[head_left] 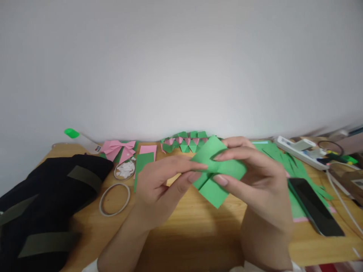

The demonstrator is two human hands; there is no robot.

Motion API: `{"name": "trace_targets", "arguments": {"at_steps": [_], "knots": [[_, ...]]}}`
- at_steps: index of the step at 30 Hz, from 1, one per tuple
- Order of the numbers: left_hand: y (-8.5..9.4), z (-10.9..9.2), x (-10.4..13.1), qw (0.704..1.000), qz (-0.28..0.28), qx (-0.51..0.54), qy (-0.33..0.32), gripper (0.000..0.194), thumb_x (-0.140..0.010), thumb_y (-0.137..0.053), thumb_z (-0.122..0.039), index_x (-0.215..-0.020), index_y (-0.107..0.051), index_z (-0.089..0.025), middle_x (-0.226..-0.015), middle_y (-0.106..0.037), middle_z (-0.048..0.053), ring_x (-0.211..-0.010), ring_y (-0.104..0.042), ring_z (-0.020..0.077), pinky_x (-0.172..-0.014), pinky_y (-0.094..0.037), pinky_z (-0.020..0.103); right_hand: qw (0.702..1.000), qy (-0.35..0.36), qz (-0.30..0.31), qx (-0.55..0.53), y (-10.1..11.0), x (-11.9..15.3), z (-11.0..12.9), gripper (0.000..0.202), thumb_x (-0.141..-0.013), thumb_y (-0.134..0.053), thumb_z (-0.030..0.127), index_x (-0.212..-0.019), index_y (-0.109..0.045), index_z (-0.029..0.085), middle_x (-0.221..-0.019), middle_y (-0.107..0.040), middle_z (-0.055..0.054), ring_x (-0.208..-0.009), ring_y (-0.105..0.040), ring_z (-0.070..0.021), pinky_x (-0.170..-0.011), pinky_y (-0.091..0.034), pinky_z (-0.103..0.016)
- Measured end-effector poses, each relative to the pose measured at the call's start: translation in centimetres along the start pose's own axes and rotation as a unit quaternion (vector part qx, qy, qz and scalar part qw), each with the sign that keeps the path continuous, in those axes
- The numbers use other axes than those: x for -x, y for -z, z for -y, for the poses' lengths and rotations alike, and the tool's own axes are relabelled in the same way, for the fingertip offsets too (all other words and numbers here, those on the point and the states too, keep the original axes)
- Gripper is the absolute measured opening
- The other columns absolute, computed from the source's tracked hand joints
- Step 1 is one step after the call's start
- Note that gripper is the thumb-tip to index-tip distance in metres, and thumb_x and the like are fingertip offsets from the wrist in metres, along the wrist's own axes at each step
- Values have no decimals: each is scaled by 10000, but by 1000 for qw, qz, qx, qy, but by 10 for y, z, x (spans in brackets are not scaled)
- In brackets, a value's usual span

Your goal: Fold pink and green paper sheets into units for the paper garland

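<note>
A folded piece of green paper (pixel 217 190) is held up above the wooden table, between both hands. My left hand (pixel 161 185) pinches its left side between thumb and index finger. On the right, my right hand (pixel 261 181) grips the same paper, with the thumb on the near face and fingers along the upper edge. The paper has crossing flaps with a slit near the middle; part of it is covered by the fingers. Behind it, against the wall, lies a chain of green and pink folded paper pieces (pixel 185 141).
At left are a black cloth item (pixel 53 189), a tape ring (pixel 115 200), a pink paper bow (pixel 117 149), a dish of white scraps (pixel 124 170) and green paper strips (pixel 143 164). At right lie a phone (pixel 316 206), cut green paper (pixel 297 166) and a power strip (pixel 300 149).
</note>
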State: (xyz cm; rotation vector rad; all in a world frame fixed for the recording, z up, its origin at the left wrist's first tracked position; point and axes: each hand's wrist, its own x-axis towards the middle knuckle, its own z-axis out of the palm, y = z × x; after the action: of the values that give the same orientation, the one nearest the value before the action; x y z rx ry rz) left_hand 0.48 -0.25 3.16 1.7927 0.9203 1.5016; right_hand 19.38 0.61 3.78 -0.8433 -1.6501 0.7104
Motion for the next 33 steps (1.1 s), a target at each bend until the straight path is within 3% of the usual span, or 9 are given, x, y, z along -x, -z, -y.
{"name": "trace_targets", "arguments": {"at_steps": [4,8,13,18,24,28,33], "knots": [[-3,-2,-3,1000,23,7,8,248,-865,-657,-142,-960,-765,-345,-854,-782,-56,-744,-721,130,-675,-572,233,1000,-21,19,3,-2,2,1,229,-757,-789,157,-912,-743,319,-871,-674,10,-899,-620,-189,-814,-519,-344],[-4,0,-3,1000,8,5,19,235,-835,-689,-117,-952,-755,-310,-851,-783,-61,-733,-731,117,-671,-589,193,1000,-30,-10,-1,-5,2,0,184,-781,-767,129,-831,-744,305,-799,-688,32,-805,-628,-152,-733,-510,-299],[-10,1,-1,996,-44,54,52,186,-795,-738,-128,-927,-750,-259,-834,-775,-39,-727,-742,111,-642,-604,144,999,-40,-33,-16,-8,3,-1,153,-772,-775,126,-792,-742,274,-828,-695,15,-823,-641,-159,-656,-488,-285],[-14,0,0,984,-90,116,96,281,-759,-749,-68,-951,-747,-274,-869,-790,-60,-752,-753,93,-668,-596,100,999,-24,-36,-19,-9,4,-3,142,-778,-767,119,-788,-738,257,-777,-667,14,-760,-615,-148,-615,-446,-290],[-13,0,-4,969,-91,178,145,242,-727,-770,-64,-850,-765,-273,-772,-787,-81,-687,-750,85,-606,-582,83,999,6,-37,13,-10,5,-2,164,-767,-764,89,-781,-727,248,-758,-659,20,-783,-613,-148,-634,-450,-285],[-13,0,-3,969,-87,171,157,187,-732,-776,-93,-832,-762,-251,-760,-784,-66,-681,-744,88,-617,-584,97,1000,16,-23,13,-12,3,0,177,-770,-746,65,-810,-711,233,-817,-678,11,-891,-639,-169,-741,-489,-299],[-14,1,-2,968,-78,172,166,164,-741,-776,-119,-821,-761,-261,-793,-785,-70,-722,-746,85,-651,-581,95,999,24,-31,20,-16,1,0,164,-786,-732,61,-803,-688,218,-848,-692,12,-886,-651,-158,-799,-495,-307]]}}
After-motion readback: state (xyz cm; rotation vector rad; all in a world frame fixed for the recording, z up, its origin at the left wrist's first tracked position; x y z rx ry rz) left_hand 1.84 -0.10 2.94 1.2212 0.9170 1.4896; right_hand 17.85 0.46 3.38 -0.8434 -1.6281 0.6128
